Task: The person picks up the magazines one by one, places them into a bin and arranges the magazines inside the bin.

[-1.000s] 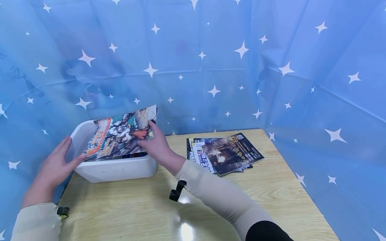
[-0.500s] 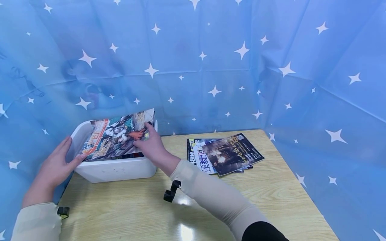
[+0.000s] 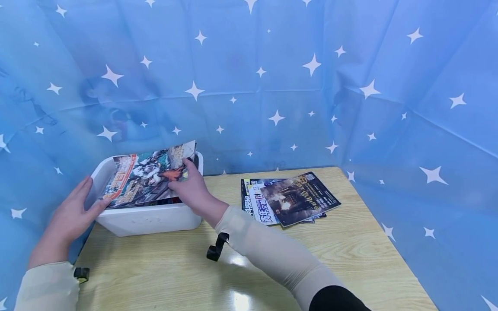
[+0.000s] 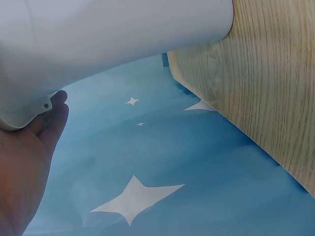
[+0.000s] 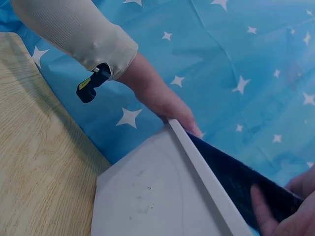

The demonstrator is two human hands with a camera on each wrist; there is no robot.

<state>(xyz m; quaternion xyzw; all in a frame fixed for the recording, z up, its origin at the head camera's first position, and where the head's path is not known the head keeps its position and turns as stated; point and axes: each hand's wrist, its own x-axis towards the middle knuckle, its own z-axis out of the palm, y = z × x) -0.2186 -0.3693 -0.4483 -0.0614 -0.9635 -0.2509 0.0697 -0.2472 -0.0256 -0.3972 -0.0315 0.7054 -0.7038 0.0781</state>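
A white plastic bin (image 3: 151, 222) stands at the table's left. My left hand (image 3: 71, 216) grips its left end, thumb over the front rim; in the left wrist view, fingers of the left hand (image 4: 29, 162) lie under the bin's rim (image 4: 29, 115). A magazine (image 3: 149, 175) with a colourful picture cover lies tilted in the bin's mouth, its right end raised above the rim. My right hand (image 3: 196, 192) holds that right end, thumb on the cover. In the right wrist view the magazine's dark underside (image 5: 236, 177) shows between the right hand (image 5: 290, 216) and the bin wall. The bin's contents underneath are mostly hidden.
Several magazines (image 3: 299, 198) lie overlapping in a loose pile at the table's back right. The wooden table (image 3: 175, 268) ends at a blue curtain (image 3: 249, 103) with white stars, which hangs behind and at both sides.
My right hand has moved left and slightly down with the magazine, which now sits farther left and lower in the bin. The left hand has stayed in place.
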